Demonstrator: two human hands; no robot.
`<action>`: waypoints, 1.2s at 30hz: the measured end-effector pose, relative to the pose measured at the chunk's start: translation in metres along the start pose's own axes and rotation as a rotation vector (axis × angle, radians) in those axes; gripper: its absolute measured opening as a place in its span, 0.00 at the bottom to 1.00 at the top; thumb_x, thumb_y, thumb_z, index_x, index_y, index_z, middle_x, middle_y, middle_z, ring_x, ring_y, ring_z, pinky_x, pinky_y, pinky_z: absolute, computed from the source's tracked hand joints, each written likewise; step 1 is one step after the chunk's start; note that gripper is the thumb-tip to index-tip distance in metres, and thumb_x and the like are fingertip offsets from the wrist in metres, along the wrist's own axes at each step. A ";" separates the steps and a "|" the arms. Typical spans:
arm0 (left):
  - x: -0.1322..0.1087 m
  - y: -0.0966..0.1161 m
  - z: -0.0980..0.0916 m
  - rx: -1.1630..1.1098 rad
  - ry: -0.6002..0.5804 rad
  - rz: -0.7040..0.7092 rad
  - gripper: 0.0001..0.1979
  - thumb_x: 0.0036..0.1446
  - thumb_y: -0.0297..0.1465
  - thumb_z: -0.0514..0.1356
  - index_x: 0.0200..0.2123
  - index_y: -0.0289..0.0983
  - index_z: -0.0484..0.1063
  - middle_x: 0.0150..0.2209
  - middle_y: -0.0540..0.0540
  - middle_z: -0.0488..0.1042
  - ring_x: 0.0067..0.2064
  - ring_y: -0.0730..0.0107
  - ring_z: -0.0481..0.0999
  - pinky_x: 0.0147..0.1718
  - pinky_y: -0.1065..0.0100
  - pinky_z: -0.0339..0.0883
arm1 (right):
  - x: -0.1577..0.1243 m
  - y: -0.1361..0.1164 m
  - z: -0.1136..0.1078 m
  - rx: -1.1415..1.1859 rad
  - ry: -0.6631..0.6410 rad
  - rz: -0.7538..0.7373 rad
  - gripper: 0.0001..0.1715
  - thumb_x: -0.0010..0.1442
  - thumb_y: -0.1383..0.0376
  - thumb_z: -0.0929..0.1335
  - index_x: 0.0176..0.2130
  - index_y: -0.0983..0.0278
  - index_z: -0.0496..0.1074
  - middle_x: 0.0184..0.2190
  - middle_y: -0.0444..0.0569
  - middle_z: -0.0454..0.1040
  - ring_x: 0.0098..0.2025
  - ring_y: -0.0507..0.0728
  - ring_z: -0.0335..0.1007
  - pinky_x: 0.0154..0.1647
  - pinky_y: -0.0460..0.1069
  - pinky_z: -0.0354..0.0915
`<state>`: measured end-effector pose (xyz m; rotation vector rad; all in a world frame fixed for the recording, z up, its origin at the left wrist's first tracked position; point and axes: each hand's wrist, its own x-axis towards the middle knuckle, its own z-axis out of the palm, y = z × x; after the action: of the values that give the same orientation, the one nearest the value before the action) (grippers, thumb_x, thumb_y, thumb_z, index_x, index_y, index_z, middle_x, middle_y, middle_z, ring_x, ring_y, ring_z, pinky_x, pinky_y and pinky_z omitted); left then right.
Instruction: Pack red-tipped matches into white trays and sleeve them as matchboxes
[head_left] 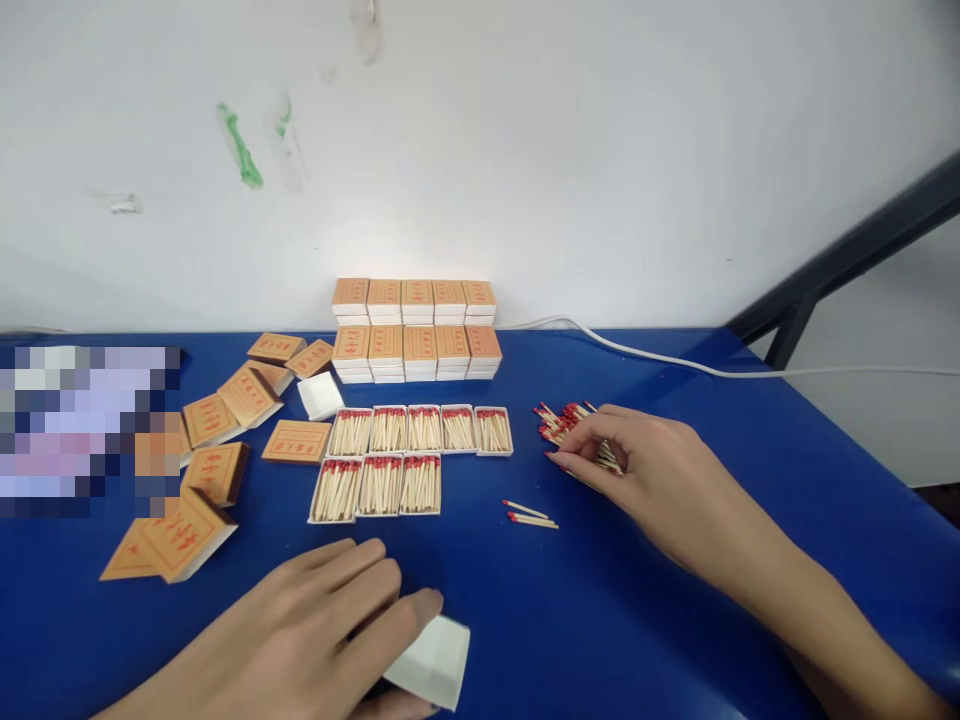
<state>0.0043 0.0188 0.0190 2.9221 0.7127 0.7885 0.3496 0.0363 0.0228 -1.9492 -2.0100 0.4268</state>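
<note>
My left hand (pixel 330 625) lies near the table's front edge with its fingers closed over a white empty matchbox tray (pixel 435 660). My right hand (pixel 637 455) rests on a loose pile of red-tipped matches (pixel 562 420) at the right, fingers curled onto the sticks. Several open trays filled with matches (pixel 397 455) sit in two rows at the centre. A few stray matches (pixel 531 516) lie between the filled trays and my right hand.
Stacked closed orange matchboxes (pixel 416 330) stand against the white wall. Loose orange sleeves (pixel 225 430) and one empty white tray (pixel 321 395) are scattered at the left on the blue table (pixel 675 620). A white cable (pixel 675 360) runs along the back right.
</note>
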 end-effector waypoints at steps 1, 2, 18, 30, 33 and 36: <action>0.000 0.000 0.000 -0.003 -0.003 -0.002 0.23 0.90 0.43 0.47 0.53 0.43 0.81 0.39 0.56 0.86 0.41 0.71 0.86 0.48 0.66 0.73 | -0.001 -0.001 0.001 0.025 -0.009 -0.010 0.08 0.74 0.59 0.77 0.38 0.53 0.84 0.39 0.43 0.85 0.35 0.59 0.77 0.36 0.53 0.65; -0.001 0.000 0.000 -0.004 -0.005 -0.003 0.23 0.90 0.43 0.47 0.54 0.43 0.81 0.39 0.55 0.86 0.42 0.70 0.86 0.49 0.66 0.73 | -0.001 -0.003 0.002 0.052 -0.020 -0.026 0.09 0.74 0.59 0.76 0.38 0.54 0.84 0.38 0.43 0.85 0.36 0.59 0.77 0.37 0.53 0.65; -0.004 0.002 0.000 -0.047 -0.048 -0.017 0.24 0.90 0.43 0.46 0.55 0.42 0.81 0.41 0.52 0.86 0.41 0.69 0.86 0.46 0.65 0.75 | -0.007 -0.028 0.007 0.219 -0.183 -0.160 0.14 0.77 0.55 0.76 0.37 0.56 0.82 0.34 0.43 0.82 0.36 0.58 0.73 0.41 0.53 0.64; -0.008 -0.001 0.002 -0.036 -0.080 0.008 0.20 0.89 0.43 0.50 0.58 0.42 0.79 0.43 0.52 0.86 0.45 0.68 0.86 0.51 0.66 0.76 | -0.006 -0.027 0.018 0.193 -0.082 -0.125 0.12 0.77 0.60 0.74 0.38 0.56 0.81 0.37 0.44 0.82 0.36 0.58 0.72 0.40 0.53 0.65; -0.010 -0.002 0.003 -0.065 -0.088 -0.009 0.20 0.89 0.43 0.49 0.59 0.41 0.79 0.43 0.51 0.86 0.43 0.68 0.86 0.47 0.66 0.77 | -0.008 -0.029 0.018 0.220 -0.100 -0.144 0.13 0.79 0.59 0.73 0.40 0.56 0.82 0.40 0.46 0.84 0.40 0.59 0.76 0.43 0.53 0.66; -0.011 -0.003 0.004 -0.067 -0.128 -0.002 0.20 0.89 0.43 0.50 0.61 0.41 0.79 0.44 0.50 0.86 0.45 0.66 0.87 0.50 0.65 0.77 | -0.009 -0.027 0.012 0.241 -0.159 -0.171 0.17 0.82 0.56 0.70 0.40 0.55 0.82 0.41 0.46 0.84 0.43 0.60 0.78 0.44 0.54 0.66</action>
<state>-0.0034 0.0166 0.0101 2.8795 0.6646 0.6058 0.3201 0.0262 0.0232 -1.6313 -2.0891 0.7627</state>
